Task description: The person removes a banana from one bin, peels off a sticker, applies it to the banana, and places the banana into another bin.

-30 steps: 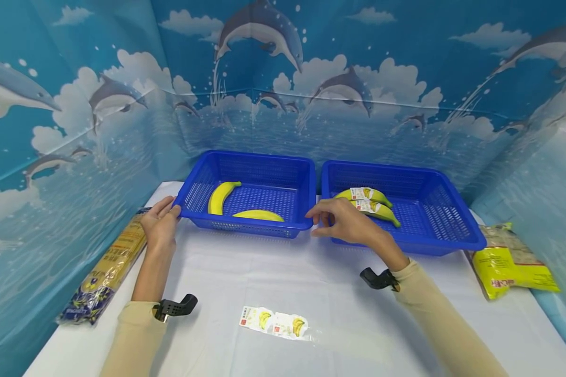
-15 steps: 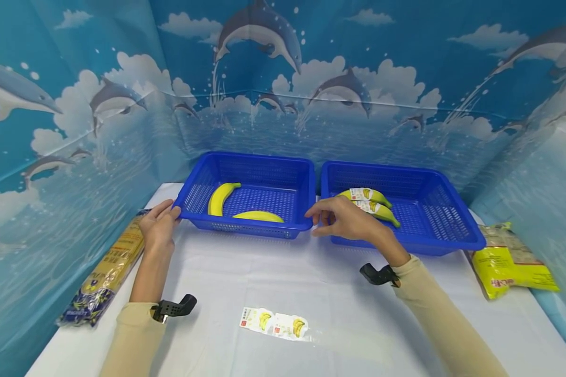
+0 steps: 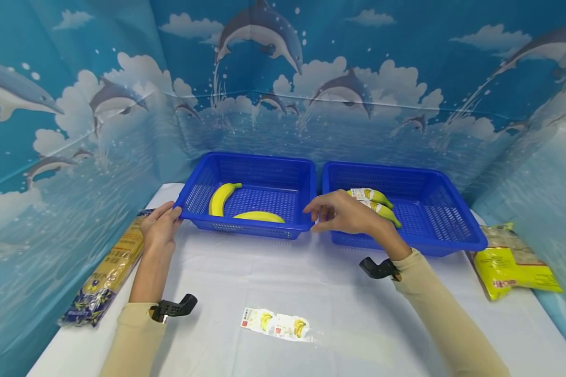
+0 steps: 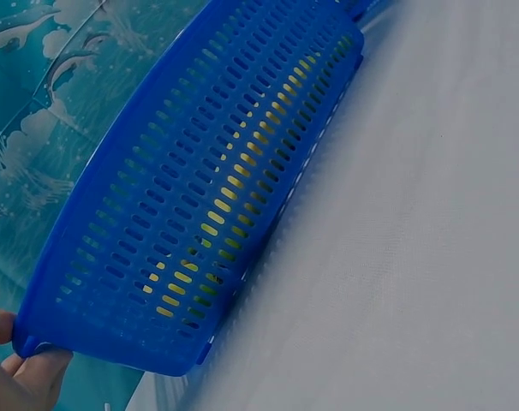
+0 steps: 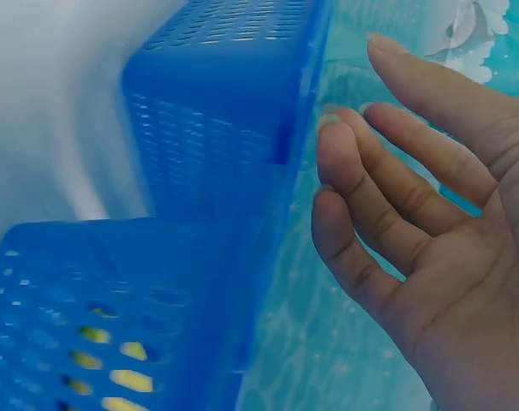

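The left blue basket (image 3: 264, 188) holds two yellow bananas, one curved banana (image 3: 220, 199) at its left and another banana (image 3: 259, 215) along its front wall. At its front left corner my left hand (image 3: 159, 225) pinches the rim, with thumb and fingers also seen on that corner in the left wrist view. My right hand (image 3: 343, 212) hovers by the front right corner, between the two baskets. In the right wrist view its loosely bent fingers (image 5: 379, 223) hold nothing and stand apart from the blue plastic.
The right blue basket (image 3: 405, 246) contains bananas with a labelled wrap (image 3: 379, 208). A spaghetti pack (image 3: 115, 262) lies at the left, a yellow bag (image 3: 509, 264) at the right. Banana labels (image 3: 275, 323) lie on the white table (image 3: 264, 272). A dolphin-print curtain (image 3: 283, 125) stands close behind.
My right hand has risen slightly off the left basket's front right corner, its thumb and fingers now a little wider apart. The left hand and both baskets stay practically in place.
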Demonstrator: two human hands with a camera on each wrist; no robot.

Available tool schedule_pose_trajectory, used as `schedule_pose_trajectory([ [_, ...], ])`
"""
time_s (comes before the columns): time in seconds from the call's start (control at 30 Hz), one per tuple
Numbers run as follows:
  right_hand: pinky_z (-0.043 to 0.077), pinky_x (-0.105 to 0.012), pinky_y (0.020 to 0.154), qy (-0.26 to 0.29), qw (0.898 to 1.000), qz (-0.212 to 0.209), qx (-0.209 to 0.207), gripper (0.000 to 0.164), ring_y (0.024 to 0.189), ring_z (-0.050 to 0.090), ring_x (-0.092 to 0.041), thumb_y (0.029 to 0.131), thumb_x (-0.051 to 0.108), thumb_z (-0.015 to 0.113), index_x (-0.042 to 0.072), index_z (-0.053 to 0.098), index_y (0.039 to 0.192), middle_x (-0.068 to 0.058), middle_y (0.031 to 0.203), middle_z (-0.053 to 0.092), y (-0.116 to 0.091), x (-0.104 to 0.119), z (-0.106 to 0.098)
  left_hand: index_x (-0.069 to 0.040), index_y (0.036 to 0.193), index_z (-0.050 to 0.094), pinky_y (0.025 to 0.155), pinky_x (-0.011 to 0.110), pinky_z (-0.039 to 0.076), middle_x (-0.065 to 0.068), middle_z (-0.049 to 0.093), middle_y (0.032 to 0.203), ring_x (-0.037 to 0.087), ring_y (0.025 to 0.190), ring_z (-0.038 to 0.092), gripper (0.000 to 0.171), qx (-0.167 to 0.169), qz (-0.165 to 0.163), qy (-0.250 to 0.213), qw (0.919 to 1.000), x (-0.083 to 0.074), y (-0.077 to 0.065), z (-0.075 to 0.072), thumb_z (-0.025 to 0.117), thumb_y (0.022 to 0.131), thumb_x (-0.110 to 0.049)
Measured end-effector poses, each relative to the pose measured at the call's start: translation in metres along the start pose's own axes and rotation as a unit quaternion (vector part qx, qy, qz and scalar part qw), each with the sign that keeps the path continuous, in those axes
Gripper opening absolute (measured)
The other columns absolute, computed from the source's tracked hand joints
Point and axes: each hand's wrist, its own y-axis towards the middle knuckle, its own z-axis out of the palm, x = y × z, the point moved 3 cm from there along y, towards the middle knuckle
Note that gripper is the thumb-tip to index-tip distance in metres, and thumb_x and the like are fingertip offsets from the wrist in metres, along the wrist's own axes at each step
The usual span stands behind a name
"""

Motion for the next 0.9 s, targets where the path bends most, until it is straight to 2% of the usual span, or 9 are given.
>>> schedule_pose_trajectory([
  [0.2,0.065,-0.043,0.077,0.019,1.000,-0.002,0.014,0.041,0.085,0.073,-0.018,0.092,0.009,0.087,0.001,0.075,0.130,-0.010,0.102,0.077,0.018,0.008,-0.016,-0.005,0.155,0.058,0.109,0.026,0.054,0.016,0.055,0.156,0.021,0.136,0.061,0.048,0.001,0.004,-0.002,1.0000,0.001,0.002,-0.001,0.064,0.107,-0.004],
  [0.33,0.066,-0.041,0.084,0.081,0.996,-0.005,0.047,0.042,0.093,0.075,-0.023,0.094,0.006,0.084,-0.003,0.071,0.133,-0.017,0.108,0.077,0.031,0.008,-0.025,-0.005,0.154,0.058,0.109,0.026,0.054,0.016,0.055,0.156,0.021,0.136,0.061,0.048,0.000,0.006,0.004,1.0000,0.001,0.002,0.000,0.064,0.106,-0.004],
  [0.43,0.065,-0.038,0.089,0.115,0.990,0.005,0.076,0.043,0.100,0.075,-0.026,0.096,0.004,0.082,-0.005,0.069,0.136,-0.017,0.113,0.077,0.041,0.008,-0.031,-0.005,0.154,0.058,0.109,0.026,0.055,0.016,0.055,0.157,0.021,0.137,0.061,0.048,0.001,0.006,0.008,0.9999,0.001,0.001,0.001,0.065,0.106,-0.004],
  [0.63,0.064,-0.036,0.093,0.125,0.985,0.021,0.118,0.042,0.108,0.074,-0.028,0.099,0.008,0.080,-0.003,0.068,0.138,-0.012,0.117,0.077,0.062,0.009,-0.037,-0.005,0.155,0.057,0.109,0.027,0.055,0.017,0.055,0.159,0.022,0.139,0.060,0.049,0.000,0.011,0.021,0.9997,0.000,0.001,0.000,0.064,0.107,-0.004],
  [0.9,0.063,-0.043,0.099,0.154,0.973,0.039,0.170,0.036,0.108,0.076,-0.031,0.104,0.003,0.071,-0.006,0.066,0.138,-0.018,0.120,0.078,0.092,0.003,-0.036,-0.002,0.154,0.057,0.110,0.029,0.054,0.018,0.055,0.158,0.024,0.138,0.061,0.049,0.003,0.019,0.016,0.9997,-0.001,0.001,0.000,0.065,0.106,-0.002],
])
